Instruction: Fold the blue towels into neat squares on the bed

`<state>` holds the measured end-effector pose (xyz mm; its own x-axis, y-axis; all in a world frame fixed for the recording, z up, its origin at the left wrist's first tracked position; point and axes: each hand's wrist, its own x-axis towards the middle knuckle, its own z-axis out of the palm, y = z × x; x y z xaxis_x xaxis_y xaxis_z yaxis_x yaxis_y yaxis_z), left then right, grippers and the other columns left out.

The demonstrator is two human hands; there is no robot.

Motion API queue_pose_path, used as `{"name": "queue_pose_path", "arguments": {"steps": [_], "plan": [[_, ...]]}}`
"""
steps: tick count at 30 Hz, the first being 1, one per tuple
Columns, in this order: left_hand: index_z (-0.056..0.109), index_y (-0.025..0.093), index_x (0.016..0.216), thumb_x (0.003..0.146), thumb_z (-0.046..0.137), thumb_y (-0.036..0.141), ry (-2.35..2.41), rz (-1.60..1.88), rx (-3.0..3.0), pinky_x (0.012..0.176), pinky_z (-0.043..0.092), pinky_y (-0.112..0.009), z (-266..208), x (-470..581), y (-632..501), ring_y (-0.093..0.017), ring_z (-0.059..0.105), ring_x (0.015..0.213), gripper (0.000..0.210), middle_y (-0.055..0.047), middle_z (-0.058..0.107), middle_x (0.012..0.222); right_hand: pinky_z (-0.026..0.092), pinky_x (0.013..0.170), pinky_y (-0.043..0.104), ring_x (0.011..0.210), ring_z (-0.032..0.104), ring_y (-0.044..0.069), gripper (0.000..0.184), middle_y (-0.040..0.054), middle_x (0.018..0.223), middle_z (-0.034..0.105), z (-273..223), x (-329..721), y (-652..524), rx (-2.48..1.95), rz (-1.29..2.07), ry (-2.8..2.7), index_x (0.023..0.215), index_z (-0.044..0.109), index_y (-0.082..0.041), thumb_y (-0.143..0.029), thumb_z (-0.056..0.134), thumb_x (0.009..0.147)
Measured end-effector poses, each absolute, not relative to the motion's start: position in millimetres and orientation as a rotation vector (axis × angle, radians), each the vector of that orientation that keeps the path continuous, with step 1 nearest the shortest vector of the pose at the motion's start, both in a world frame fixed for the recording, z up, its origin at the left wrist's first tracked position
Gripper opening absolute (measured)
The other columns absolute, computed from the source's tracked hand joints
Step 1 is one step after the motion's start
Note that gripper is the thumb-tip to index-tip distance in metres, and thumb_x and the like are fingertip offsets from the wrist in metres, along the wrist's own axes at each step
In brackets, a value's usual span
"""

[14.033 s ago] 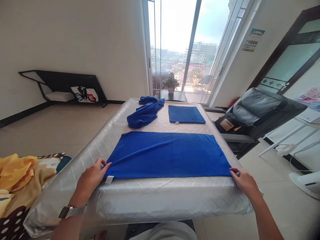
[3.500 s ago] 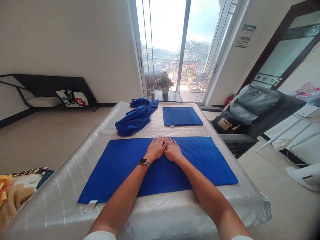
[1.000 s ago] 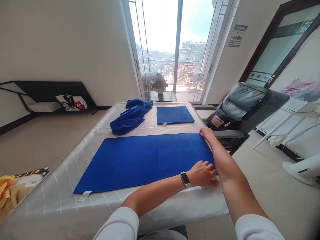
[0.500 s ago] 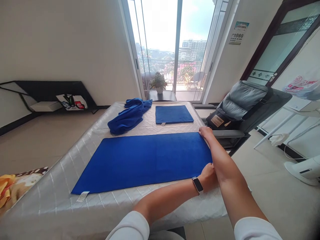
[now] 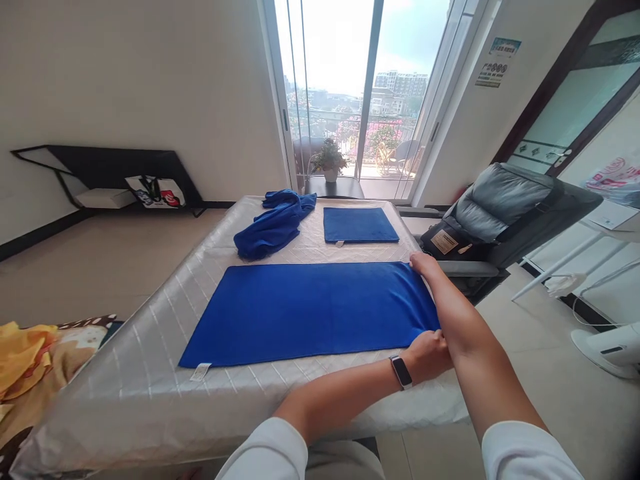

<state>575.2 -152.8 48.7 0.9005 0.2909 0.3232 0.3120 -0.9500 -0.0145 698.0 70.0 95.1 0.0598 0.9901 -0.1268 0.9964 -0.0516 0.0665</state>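
A long blue towel (image 5: 310,310) lies spread across the bed, folded flat, with a white tag (image 5: 201,372) at its near left corner. My left hand (image 5: 429,352), a watch (image 5: 401,372) on its wrist, is closed on the towel's near right corner. At the far right corner my right hand (image 5: 423,263) pinches the cloth, its forearm crossing beyond the left hand. Creases run through the towel's right end between both hands. Behind it lie a smaller folded blue towel (image 5: 361,225) and a crumpled blue towel (image 5: 275,225).
The bed (image 5: 150,347) has a shiny quilted cover. A grey recliner (image 5: 515,207) with a dark bag (image 5: 447,233) stands right of it. A potted plant (image 5: 330,160) sits before the window. Yellow cloth (image 5: 23,357) lies at the lower left.
The towel's right end, smooth before, now shows creases and looks slightly pulled up at both held corners. The whole view has shifted a little, so things appear farther right.
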Motion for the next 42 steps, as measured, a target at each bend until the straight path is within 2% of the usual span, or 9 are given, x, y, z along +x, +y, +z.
{"name": "queue_pose_path", "arguments": {"steps": [5, 8, 11, 15, 21, 25, 33, 38, 42], "plan": [[0.059, 0.016, 0.120, 0.097, 0.048, 0.009, -0.784, -0.575, -2.951, 0.064, 0.051, -0.028, 78.1, 513.8, -171.2, -0.018, 0.063, 0.077, 0.026, -0.005, 0.063, 0.087, 0.051, 0.087, 0.026, 0.101, 0.071, 0.021, 0.028, 0.0132, 0.113, 0.076, 128.0, 673.5, 68.6, 2.227, -0.125, 2.155, 0.119, 0.070, -0.015, -0.022, 0.063, 0.093], [0.062, 0.019, 0.113, 0.096, 0.054, 0.014, -0.950, -0.736, -2.951, 0.070, 0.053, -0.029, 90.0, 471.2, -180.6, -0.018, 0.063, 0.082, 0.020, -0.005, 0.064, 0.091, 0.053, 0.082, 0.020, 0.087, 0.073, 0.014, 0.027, 0.0059, 0.104, 0.078, 151.9, 638.0, 70.4, 2.254, -0.268, 2.335, 0.119, 0.071, -0.018, -0.020, 0.058, 0.095], [0.068, 0.020, 0.100, 0.094, 0.055, 0.013, -1.198, -1.225, -2.861, 0.079, 0.055, -0.029, 95.4, 418.4, -188.8, -0.017, 0.065, 0.087, 0.016, -0.005, 0.068, 0.095, 0.057, 0.076, 0.022, 0.074, 0.073, 0.013, 0.022, 0.0044, 0.088, 0.078, 171.1, 585.1, 68.1, 2.233, -0.836, 2.649, 0.106, 0.076, -0.015, -0.016, 0.058, 0.092], [0.073, 0.023, 0.105, 0.096, 0.052, 0.017, -1.515, -1.803, -2.519, 0.082, 0.056, -0.027, 91.5, 328.1, -202.2, -0.015, 0.069, 0.089, 0.024, -0.004, 0.073, 0.098, 0.059, 0.080, 0.028, 0.076, 0.073, 0.015, 0.017, 0.0025, 0.082, 0.078, 179.1, 499.4, 57.7, 1.778, -1.473, 2.990, 0.095, 0.078, -0.016, -0.014, 0.064, 0.085], [0.074, 0.026, 0.107, 0.094, 0.056, 0.044, -2.203, -1.701, -1.946, 0.073, 0.059, -0.030, 76.5, 201.5, -238.0, -0.020, 0.073, 0.088, 0.029, -0.002, 0.077, 0.100, 0.052, 0.086, 0.027, 0.084, 0.068, 0.015, 0.021, 0.0003, 0.087, 0.075, 162.0, 364.9, 54.3, 1.407, -0.919, 3.353, 0.099, 0.079, -0.018, -0.011, 0.065, 0.084], [0.068, 0.025, 0.119, 0.090, 0.055, 0.051, -2.551, -1.513, -1.518, 0.066, 0.057, -0.031, 67.4, 146.7, -257.0, -0.023, 0.072, 0.085, 0.041, -0.003, 0.077, 0.096, 0.051, 0.086, 0.025, 0.086, 0.065, 0.014, 0.018, 0.0030, 0.099, 0.071, 144.7, 272.6, 65.5, 1.364, -0.832, 3.429, 0.100, 0.078, -0.017, -0.015, 0.065, 0.087], [0.066, 0.020, 0.092, 0.095, 0.042, 0.041, -2.347, -0.927, -1.667, 0.084, 0.052, -0.043, 23.7, 91.3, -253.5, -0.029, 0.066, 0.085, 0.032, -0.010, 0.072, 0.088, 0.049, 0.092, 0.029, 0.103, 0.061, 0.020, 0.016, 0.0053, 0.116, 0.068, 84.6, 166.6, 66.6, 1.353, -0.592, 3.109, 0.103, 0.074, -0.021, -0.019, 0.064, 0.090], [0.064, 0.019, 0.092, 0.099, 0.041, 0.043, -2.255, -0.834, -1.647, 0.084, 0.050, -0.043, 19.9, 93.5, -250.7, -0.029, 0.064, 0.086, 0.035, -0.011, 0.071, 0.089, 0.048, 0.098, 0.042, 0.120, 0.056, 0.030, 0.024, 0.0106, 0.130, 0.063, 56.5, 162.2, 56.0, 1.475, -0.450, 3.058, 0.118, 0.069, -0.024, -0.027, 0.058, 0.097], [0.066, 0.017, 0.093, 0.099, 0.040, 0.045, -2.282, -0.778, -1.632, 0.083, 0.050, -0.043, 22.1, 93.8, -247.9, -0.030, 0.064, 0.086, 0.038, -0.013, 0.070, 0.090, 0.049, 0.095, 0.039, 0.119, 0.058, 0.030, 0.020, 0.0119, 0.128, 0.064, 59.8, 162.4, 54.2, 1.486, -0.375, 3.028, 0.112, 0.069, -0.022, -0.029, 0.058, 0.097]]}}
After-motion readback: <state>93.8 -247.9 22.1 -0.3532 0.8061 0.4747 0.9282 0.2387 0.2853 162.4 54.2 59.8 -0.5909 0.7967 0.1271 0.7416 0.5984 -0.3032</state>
